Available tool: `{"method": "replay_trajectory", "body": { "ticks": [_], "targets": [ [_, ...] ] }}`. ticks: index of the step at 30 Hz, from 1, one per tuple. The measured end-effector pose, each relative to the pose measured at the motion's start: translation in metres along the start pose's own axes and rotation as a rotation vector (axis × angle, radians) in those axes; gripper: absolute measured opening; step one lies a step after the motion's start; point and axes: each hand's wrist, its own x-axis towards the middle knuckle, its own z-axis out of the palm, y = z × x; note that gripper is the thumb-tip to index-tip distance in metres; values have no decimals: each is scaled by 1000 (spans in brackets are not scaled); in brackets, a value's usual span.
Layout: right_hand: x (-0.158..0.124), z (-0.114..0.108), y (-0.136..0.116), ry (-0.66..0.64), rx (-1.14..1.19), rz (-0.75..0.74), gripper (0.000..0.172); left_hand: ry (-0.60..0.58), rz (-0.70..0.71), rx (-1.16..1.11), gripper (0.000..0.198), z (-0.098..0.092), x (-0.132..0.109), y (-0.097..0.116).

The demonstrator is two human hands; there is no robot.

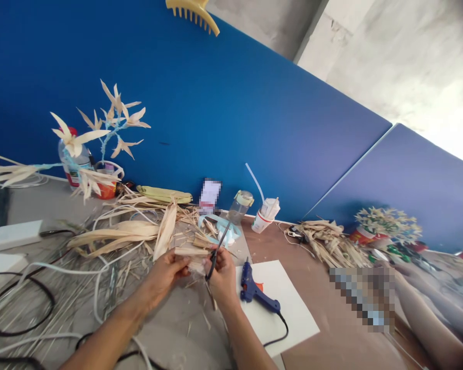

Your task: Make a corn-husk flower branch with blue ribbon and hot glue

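Over the grey part of the table, my left hand [168,271] pinches a pale strip of dried corn husk [191,252]. My right hand [223,277] is wrapped around dark scissors [223,237], whose blades point up and away from me. The right fingers are close to the strip's other end; whether they touch it I cannot tell. Just beyond my hands lies a heap of larger corn husks [119,232]. Right of my right hand, a blue glue gun [256,292] rests on a white sheet [293,318].
Husk flowers [119,110] on blue-wrapped stems stand at the left. White cables [97,293] cross the left side. Along the blue partition [224,103] are a phone [210,194], a lidded jar [239,206] and a paper cup [263,218]. Another person's arm [420,308] is at right.
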Motion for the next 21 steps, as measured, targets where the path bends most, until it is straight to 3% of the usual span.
{"method": "replay_trajectory", "body": {
  "ticks": [8,15,21],
  "targets": [
    [3,-5,-2,-37,35,42,32,-4,84,250,26,-1,2,4],
    [1,-1,0,-36,19,41,31,18,89,157,24,-1,1,5],
    [-1,1,-6,-31,21,46,32,19,110,250,30,-2,3,4]
  ]
}}
